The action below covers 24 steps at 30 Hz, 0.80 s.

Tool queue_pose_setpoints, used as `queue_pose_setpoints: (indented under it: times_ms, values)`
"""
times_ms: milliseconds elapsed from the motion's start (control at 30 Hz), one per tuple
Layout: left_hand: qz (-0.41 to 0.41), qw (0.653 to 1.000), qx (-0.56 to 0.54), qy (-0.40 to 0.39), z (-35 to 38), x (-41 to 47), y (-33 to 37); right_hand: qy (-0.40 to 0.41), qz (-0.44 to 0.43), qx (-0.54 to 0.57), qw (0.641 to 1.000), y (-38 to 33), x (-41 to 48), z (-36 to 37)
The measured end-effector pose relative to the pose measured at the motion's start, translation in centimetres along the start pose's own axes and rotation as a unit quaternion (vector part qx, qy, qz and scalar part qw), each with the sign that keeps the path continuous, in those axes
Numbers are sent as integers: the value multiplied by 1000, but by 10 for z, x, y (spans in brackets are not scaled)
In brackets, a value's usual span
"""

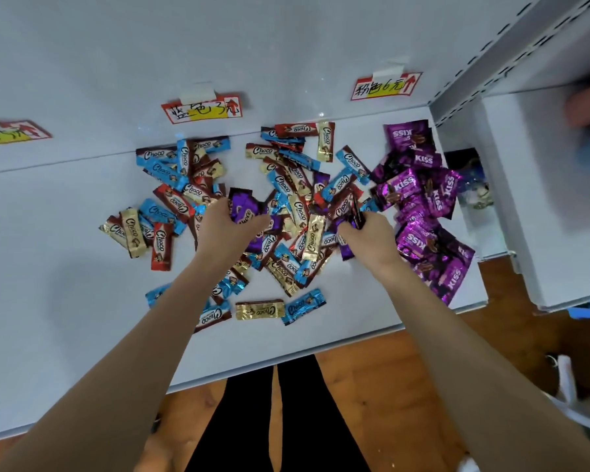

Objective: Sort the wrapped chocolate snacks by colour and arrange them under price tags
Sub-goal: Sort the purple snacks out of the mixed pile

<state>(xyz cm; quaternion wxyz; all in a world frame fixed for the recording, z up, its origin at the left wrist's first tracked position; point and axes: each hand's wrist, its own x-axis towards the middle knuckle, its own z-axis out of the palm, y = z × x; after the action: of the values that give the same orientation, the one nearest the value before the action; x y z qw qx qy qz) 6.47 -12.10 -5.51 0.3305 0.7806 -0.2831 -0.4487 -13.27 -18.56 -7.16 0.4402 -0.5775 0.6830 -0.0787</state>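
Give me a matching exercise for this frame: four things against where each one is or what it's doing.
Things:
1. KISS packets
2. frontmost gold Choco bar
3. left hand
4. middle price tag

Places or states:
A. taped on the back wall
B. gripping a purple Choco snack
C. heaped at the right end of the shelf
D. lying flat near the shelf's front edge

Pairs: 1-C, 2-D, 3-B, 4-A.

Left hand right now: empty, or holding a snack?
Holding. The left hand has its fingers curled round a purple Choco snack over the mixed pile.
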Motion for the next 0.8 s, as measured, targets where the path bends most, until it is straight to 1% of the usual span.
queue_pose_setpoints:
  times_ms: [100, 133, 267, 333, 433, 533, 600, 733, 800]
  values:
    - [-7, 1000, -5, 11, 2, -4, 0, 27, -34, 34, 998, -11, 8, -9]
    - [-10, 1000, -8, 13, 2, -5, 0, 24, -43, 38, 998, -17, 13, -11]
    - [-10, 1000, -11, 20, -3, -11, 1, -41, -63, 4, 997, -32, 32, -8]
    - [-12, 999, -8, 33, -7, -13, 0, -54, -69, -6, 996, -36, 37, -7]
    - [-12, 999, -13, 47, -11, -17, -3, -45, -95, 1, 994, -42, 41, -5]
    - [-19, 998, -24, 58, -14, -21, -5, -11, -113, 2, 994, -41, 44, -3]
    - [-19, 997, -27, 63, -15, -24, -7, 9, -107, -3, 994, -41, 45, -1]
    - [-27, 996, -37, 74, -16, -28, -10, -11, -59, -56, 997, -43, 48, 8]
    - [-30, 995, -44, 79, -17, -29, -12, -4, -54, -94, 994, -46, 46, 13]
